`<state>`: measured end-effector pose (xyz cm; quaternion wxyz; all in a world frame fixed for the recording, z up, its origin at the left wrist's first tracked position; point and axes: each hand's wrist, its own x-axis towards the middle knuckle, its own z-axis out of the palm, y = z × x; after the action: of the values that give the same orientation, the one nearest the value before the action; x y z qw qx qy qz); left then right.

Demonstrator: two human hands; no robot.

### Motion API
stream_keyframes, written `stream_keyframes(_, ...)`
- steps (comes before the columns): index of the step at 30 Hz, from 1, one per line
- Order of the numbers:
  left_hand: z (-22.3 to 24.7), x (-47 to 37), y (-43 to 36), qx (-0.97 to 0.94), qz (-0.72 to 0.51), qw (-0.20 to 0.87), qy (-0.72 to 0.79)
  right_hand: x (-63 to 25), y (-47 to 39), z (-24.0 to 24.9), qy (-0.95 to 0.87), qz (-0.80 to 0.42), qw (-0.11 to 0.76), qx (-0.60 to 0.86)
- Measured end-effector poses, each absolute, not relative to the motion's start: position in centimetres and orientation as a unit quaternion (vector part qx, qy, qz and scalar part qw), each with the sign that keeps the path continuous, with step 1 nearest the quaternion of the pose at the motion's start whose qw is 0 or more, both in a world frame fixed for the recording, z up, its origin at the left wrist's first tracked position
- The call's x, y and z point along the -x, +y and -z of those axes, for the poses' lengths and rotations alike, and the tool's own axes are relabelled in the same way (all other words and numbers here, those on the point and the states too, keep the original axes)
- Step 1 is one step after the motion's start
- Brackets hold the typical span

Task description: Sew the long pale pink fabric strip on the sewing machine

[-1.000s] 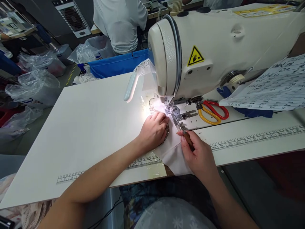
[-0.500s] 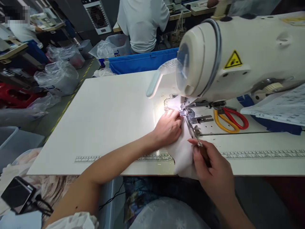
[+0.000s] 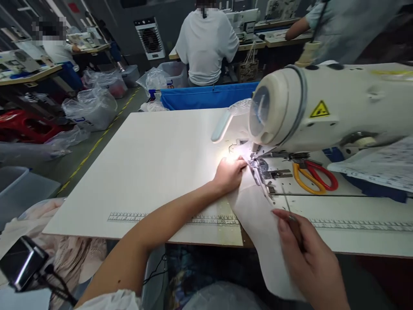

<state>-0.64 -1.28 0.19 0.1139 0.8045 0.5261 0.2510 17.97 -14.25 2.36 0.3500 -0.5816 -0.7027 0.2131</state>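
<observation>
White fabric (image 3: 253, 211) droops from a lit sewing machine (image 3: 342, 103) past the near edge of the tabletop (image 3: 155, 159).
Left hand (image 3: 229, 174) pinches the fabric beside the machine's foot; right hand (image 3: 311, 256) grips a slim brown-handled tool (image 3: 294, 226).

Dark grey wall (image 3: 125, 32) at 11 o'clock, upright air cooler (image 3: 150, 39) before it. Floor (image 3: 72, 161), 9 o'clock: dull grey, yellow stripe (image 3: 93, 148) diagonal. Wood-edged workbenches (image 3: 35, 77) at 10 and 1 o'clock. Background dim.

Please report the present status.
Left hand on white cloth at sewing machine; right hand holding thin tool; cloth overhanging table; scissors clear of cloth.
</observation>
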Motion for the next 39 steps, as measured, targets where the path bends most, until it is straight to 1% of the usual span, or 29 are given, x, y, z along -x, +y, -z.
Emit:
stream_keyframes(4,0.0,1.0,-0.7,-0.767,-0.348,0.228,0.489,-18.8,-11.4,-1.5,-0.727,-0.171,0.33,0.578)
stream_keyframes(6,-0.1,0.9,-0.7,-0.737,-0.377,0.284,0.483,-18.5,-10.3,-1.0,-0.746,-0.118,0.325,0.568)
stream_keyframes(9,-0.4,0.7,-0.7,-0.714,-0.382,0.323,0.49,-17.9,-9.2,-0.3,-0.766,-0.005,0.335,0.548)
stream_keyframes(12,-0.6,0.4,-0.7,-0.701,-0.373,0.343,0.502,-17.5,-8.6,0.3,-0.763,0.052,0.344,0.545)
stream_keyframes(24,-0.8,0.0,-0.6,-0.688,-0.368,0.348,0.519,-17.2,-8.1,0.8,-0.754,0.066,0.326,0.566)
stream_keyframes(30,-0.4,0.3,-0.4,-0.705,-0.374,0.337,0.499,-17.1,-8.0,0.9,-0.753,0.059,0.32,0.571)
stream_keyframes(36,-0.3,0.2,-0.3,-0.739,-0.362,0.292,0.487,-17.1,-7.8,1.1,-0.765,0.031,0.305,0.566)
stream_keyframes(39,-0.4,0.1,-0.3,-0.744,-0.351,0.279,0.496,-17.2,-7.9,1.1,-0.764,0.03,0.315,0.563)
